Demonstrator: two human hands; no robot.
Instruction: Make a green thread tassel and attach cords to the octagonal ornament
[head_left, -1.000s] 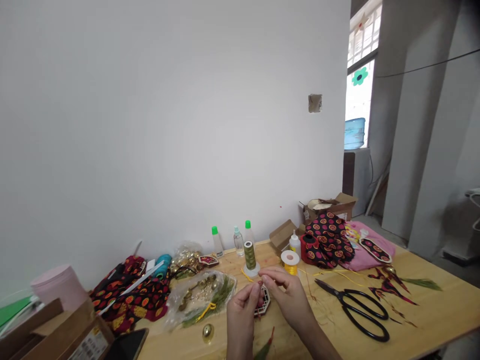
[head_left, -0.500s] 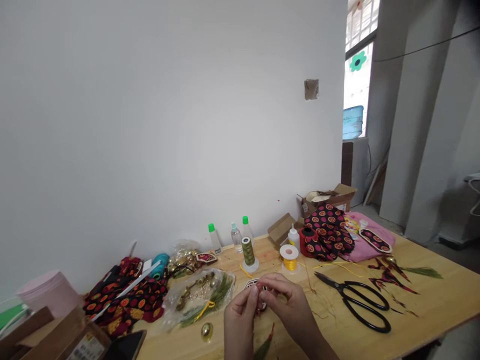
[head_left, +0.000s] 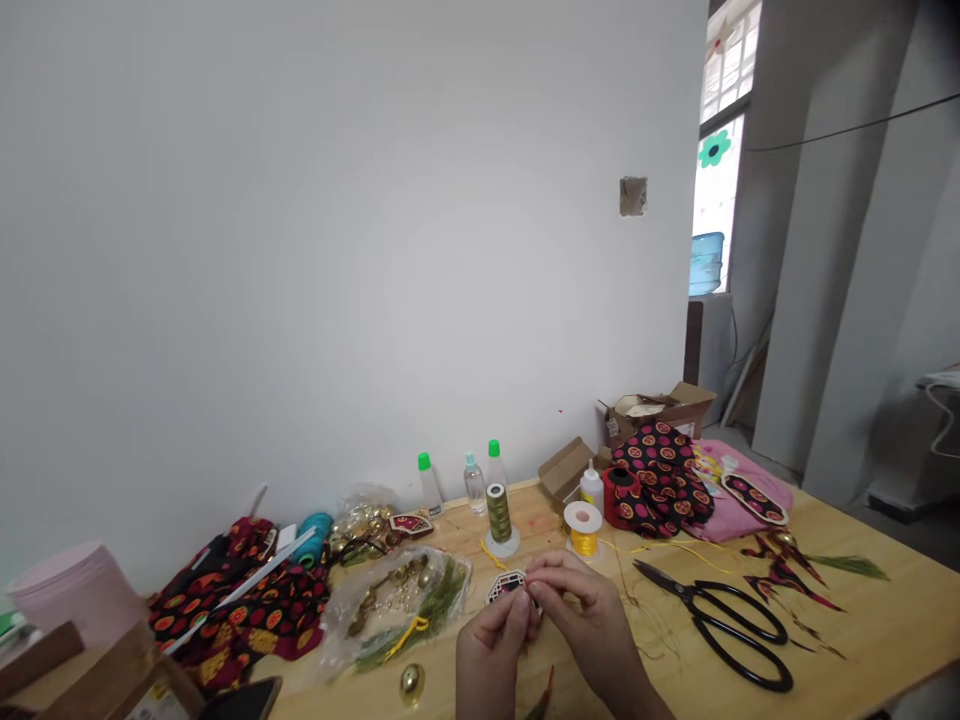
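Both hands meet above the wooden table [head_left: 847, 530], thumbs and fingertips pinched close together. My left hand [head_left: 496, 645] is closed with its thumb and forefinger pressed together. My right hand [head_left: 583, 620] is closed too, its fingertips touching those of the left. What they pinch is too small to make out. Just behind the fingertips shows a pale-edged lattice ornament [head_left: 504, 583] with a dark and red middle, partly covered by the hands. A green and red tassel piece [head_left: 541, 700] lies below, between the wrists.
Black scissors [head_left: 720, 610] lie right of the hands. Behind stand a green thread spool [head_left: 498, 512], a yellow spool [head_left: 583, 530] and bottles [head_left: 474, 484]. A plastic bag [head_left: 397, 600], gold bell [head_left: 411, 680] and patterned cloth [head_left: 262, 610] are left; more cloth [head_left: 660, 475] is right.
The view has shifted slightly, so the table items appear a little lower. My hands remain pinched together, and more of the lattice ornament shows behind them.
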